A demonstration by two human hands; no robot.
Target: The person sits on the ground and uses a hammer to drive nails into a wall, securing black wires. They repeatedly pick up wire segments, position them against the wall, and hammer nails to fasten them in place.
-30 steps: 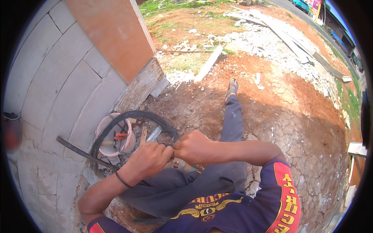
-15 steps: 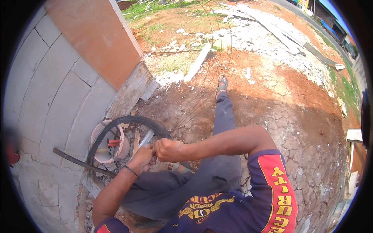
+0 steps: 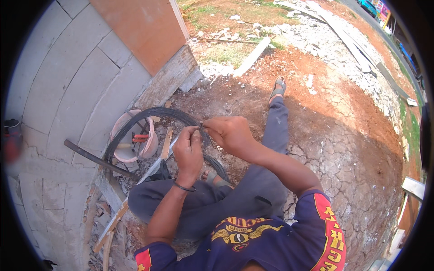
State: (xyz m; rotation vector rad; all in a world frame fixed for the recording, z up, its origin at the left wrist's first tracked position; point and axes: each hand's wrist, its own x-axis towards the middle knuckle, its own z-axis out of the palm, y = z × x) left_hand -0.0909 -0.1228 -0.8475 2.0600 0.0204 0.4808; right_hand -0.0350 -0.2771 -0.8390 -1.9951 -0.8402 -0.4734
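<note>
A coil of thin black wire lies on edge in front of my bent leg, passing over a pink bucket. My left hand pinches at the coil's right side, thumb and fingers pressed together. Beside it my right hand is closed, its fingertips meeting the wire just right of the left thumb. The exact strands between the fingers are too small to make out. A red-handled tool rests inside the bucket.
A dark pipe slants against the block wall on the left. Long wood strips lie by my knee. An orange-brown panel stands at the wall. White rubble and planks cover the far ground.
Both hands have moved forward from near my knee to the coil's right side. The long loose strands that arched ahead are no longer visible. The view has shifted somewhat.
</note>
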